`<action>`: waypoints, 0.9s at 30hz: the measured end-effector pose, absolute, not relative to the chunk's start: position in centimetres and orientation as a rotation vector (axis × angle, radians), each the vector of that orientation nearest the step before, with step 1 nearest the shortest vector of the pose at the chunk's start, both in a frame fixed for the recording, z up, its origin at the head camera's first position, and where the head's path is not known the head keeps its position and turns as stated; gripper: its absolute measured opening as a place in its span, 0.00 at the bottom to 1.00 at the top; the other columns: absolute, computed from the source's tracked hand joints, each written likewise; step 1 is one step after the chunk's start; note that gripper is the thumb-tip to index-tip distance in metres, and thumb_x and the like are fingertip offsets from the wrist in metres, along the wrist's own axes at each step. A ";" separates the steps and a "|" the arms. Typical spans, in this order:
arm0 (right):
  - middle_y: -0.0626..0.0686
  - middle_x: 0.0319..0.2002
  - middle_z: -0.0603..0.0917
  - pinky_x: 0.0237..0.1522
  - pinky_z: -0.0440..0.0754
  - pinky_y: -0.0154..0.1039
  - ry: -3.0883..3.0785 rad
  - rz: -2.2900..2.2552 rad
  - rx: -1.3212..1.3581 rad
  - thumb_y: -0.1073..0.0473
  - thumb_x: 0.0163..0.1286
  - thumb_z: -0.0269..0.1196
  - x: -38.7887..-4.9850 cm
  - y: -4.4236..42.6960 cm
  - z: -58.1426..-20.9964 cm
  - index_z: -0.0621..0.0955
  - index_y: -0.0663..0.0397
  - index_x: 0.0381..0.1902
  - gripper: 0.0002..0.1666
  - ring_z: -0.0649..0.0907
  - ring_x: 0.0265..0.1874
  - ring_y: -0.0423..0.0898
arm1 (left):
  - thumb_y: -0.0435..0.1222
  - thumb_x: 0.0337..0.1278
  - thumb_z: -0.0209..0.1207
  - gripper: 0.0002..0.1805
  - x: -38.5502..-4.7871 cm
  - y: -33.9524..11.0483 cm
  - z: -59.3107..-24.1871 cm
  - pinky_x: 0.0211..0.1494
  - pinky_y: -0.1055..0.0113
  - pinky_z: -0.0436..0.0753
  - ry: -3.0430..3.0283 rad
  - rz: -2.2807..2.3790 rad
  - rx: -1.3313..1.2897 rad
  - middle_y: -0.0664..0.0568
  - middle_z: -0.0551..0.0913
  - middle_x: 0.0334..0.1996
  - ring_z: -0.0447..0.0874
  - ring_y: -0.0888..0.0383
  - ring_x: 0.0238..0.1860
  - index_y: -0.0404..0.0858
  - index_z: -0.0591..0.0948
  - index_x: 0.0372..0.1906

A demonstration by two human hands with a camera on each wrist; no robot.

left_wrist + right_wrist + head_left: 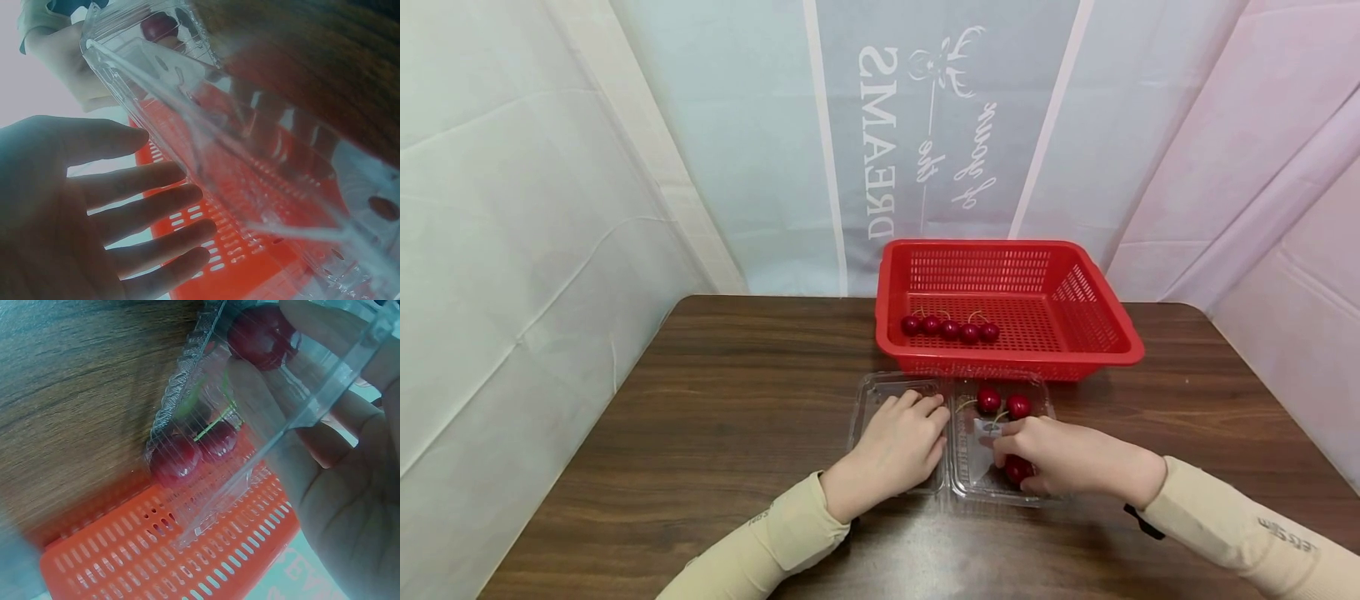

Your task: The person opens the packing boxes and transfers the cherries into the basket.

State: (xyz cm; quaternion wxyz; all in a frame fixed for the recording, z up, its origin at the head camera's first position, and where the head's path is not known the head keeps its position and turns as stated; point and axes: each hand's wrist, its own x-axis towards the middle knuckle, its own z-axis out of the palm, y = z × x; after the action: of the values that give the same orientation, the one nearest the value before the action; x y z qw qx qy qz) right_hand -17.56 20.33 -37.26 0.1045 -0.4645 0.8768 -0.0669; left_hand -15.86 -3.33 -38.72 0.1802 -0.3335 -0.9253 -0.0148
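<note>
Five cherries sit near left in one red basket. Nearer, one clear box lies open: two more cherries far in its right half, and the right hand pinches a third cherry there! Left hand, fingers apart, seemingly touches the left half.

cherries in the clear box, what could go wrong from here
The cherry pinched in the right hand is round and glossy, so it might slip and roll. A stem from the other two cherries lies close to that hand and could get snagged. The clear box looks thin, and the left hand is over its other half, so a bump from either hand could shift it.
</note>
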 end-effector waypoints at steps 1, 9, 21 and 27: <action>0.43 0.33 0.81 0.28 0.76 0.30 2.583 -0.198 -1.376 0.62 0.45 0.74 -17.6 20.3 -37.3 0.81 0.45 0.33 0.16 0.77 0.30 0.32 | 0.43 0.55 0.59 0.11 -15.9 -3.3 -38.7 0.41 0.63 0.76 -2.616 -0.041 -0.943 0.54 0.83 0.49 0.78 0.55 0.44 0.44 0.82 0.41; 0.42 0.34 0.81 0.28 0.76 0.30 2.588 -0.218 -1.414 0.62 0.45 0.74 -17.5 20.3 -36.9 0.81 0.45 0.33 0.16 0.76 0.30 0.32 | 0.43 0.56 0.58 0.11 -15.9 -3.4 -38.9 0.41 0.63 0.76 -2.627 -0.047 -0.941 0.54 0.83 0.50 0.78 0.55 0.45 0.44 0.82 0.41; 0.43 0.32 0.81 0.31 0.79 0.31 2.632 -0.241 -1.527 0.65 0.44 0.74 -17.9 20.6 -35.8 0.82 0.47 0.34 0.18 0.80 0.31 0.36 | 0.43 0.55 0.58 0.11 -15.9 -3.4 -38.8 0.41 0.62 0.77 -2.623 -0.057 -0.935 0.53 0.83 0.50 0.78 0.55 0.45 0.44 0.82 0.42; 0.41 0.30 0.79 0.30 0.78 0.31 2.691 -0.230 -1.530 0.64 0.44 0.75 -18.1 20.9 -35.1 0.82 0.46 0.33 0.17 0.78 0.29 0.34 | 0.43 0.55 0.58 0.11 -16.0 -3.4 -38.9 0.40 0.63 0.77 -2.617 -0.048 -0.942 0.53 0.83 0.49 0.78 0.55 0.45 0.44 0.82 0.41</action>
State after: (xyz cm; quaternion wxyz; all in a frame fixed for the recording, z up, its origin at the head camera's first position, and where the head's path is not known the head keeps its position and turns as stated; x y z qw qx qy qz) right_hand -18.09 20.94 -35.08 0.0189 -0.4927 0.8668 -0.0740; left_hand -16.04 -3.40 -38.86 0.1788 -0.3332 -0.9256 -0.0170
